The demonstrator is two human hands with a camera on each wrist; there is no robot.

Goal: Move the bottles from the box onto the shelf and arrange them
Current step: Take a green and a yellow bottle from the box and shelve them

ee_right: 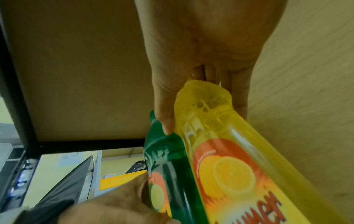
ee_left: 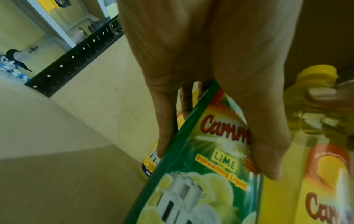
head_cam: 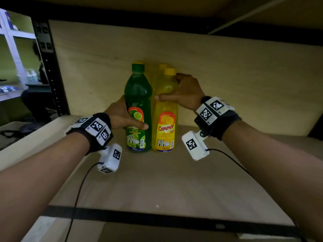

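Observation:
A green lime bottle (head_cam: 138, 95) and a yellow lemon bottle (head_cam: 165, 117) stand upright side by side on the wooden shelf (head_cam: 157, 180), close to its back panel. My left hand (head_cam: 122, 117) grips the green bottle (ee_left: 201, 174) at its label, thumb across the front. My right hand (head_cam: 181, 95) grips the yellow bottle (ee_right: 229, 151) at its shoulder, thumb in front, fingers behind. Behind these two stand more yellow bottles (head_cam: 161, 67), mostly hidden. The box is out of view.
The shelf board has bare room left, right and in front of the bottles. A black metal upright (head_cam: 50, 70) bounds the shelf on the left, and a black front rail (head_cam: 157, 219) runs along its near edge. Another board lies overhead.

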